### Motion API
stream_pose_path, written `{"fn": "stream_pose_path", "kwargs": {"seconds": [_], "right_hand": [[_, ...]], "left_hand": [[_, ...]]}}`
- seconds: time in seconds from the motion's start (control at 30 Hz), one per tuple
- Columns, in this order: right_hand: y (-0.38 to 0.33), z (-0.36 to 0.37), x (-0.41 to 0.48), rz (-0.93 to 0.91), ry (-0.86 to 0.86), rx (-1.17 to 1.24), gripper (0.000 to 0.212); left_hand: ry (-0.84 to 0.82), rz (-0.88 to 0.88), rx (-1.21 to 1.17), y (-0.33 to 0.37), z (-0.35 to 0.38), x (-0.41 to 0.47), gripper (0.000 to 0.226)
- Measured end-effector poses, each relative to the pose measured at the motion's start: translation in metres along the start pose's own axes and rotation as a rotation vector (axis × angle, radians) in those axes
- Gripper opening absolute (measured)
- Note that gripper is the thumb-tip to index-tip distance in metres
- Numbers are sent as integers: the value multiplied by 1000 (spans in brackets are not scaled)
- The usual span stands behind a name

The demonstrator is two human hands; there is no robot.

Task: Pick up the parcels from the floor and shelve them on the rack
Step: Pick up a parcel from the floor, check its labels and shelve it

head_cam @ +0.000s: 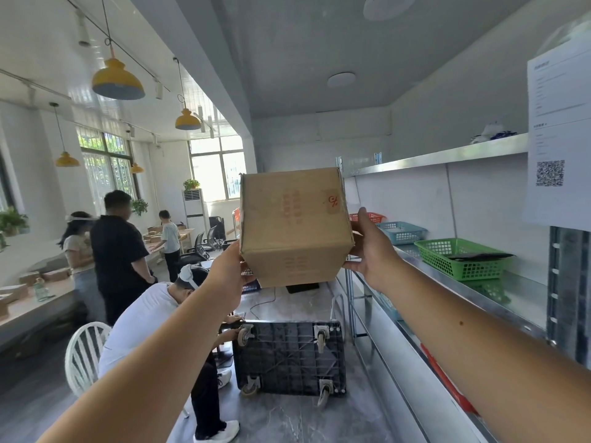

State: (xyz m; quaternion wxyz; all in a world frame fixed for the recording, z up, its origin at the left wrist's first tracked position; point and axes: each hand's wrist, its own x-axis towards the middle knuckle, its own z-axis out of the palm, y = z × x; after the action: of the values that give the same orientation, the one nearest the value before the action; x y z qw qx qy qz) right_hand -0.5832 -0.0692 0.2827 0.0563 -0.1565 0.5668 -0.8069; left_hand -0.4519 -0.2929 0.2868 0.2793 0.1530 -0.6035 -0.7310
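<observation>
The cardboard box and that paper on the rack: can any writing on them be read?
Cardboard box: faded red print and a red mark on a tape patch, too blurred to read.
Paper sheet: lines of small text, too small to read.
QR code on that sheet: a pattern, no words.
Nothing legible.

Daylight floods from windows [105, 167] at far left; I see them blown out, glare washing that wall. Right shelf side evenly lit, shadows soft. Strong wide-angle bending at edges. Mild overall softness; sheet's [556, 135] text unreadable.
</observation>
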Motion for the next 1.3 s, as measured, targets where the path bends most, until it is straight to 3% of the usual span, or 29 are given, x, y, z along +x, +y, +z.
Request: {"fn": "stream_pose_path", "kwargs": {"seconds": [0.2, 0.37, 0.5, 0.67, 0.9, 1.17, 1.3], "right_hand": [[-3, 4, -3, 18, -48, -5, 59], [-2, 5, -4, 19, -58, -19, 50], [0, 7, -5, -12, -112, -49, 37], [6, 8, -8, 10, -108, -39, 36], [5, 9, -14, 19, -119, 56, 47], [6, 10, -18, 42, -128, 89, 60], [4, 11, -19, 1, -175, 18, 43]], "left_hand": [[-137, -21, -66, 1, -7, -5, 32], [-176, -62, -89, 7, -6, -12, 57], [-169, -44, -117, 8, -8, -11, 58], [-187, -115, -114, 3, -11, -2, 71], [-134, -120, -89, -3, -10, 1, 72], [-187, -167, -172, -2, -9, -4, 73], [-176, -173, -228, -2, -9, -8, 70]]}}
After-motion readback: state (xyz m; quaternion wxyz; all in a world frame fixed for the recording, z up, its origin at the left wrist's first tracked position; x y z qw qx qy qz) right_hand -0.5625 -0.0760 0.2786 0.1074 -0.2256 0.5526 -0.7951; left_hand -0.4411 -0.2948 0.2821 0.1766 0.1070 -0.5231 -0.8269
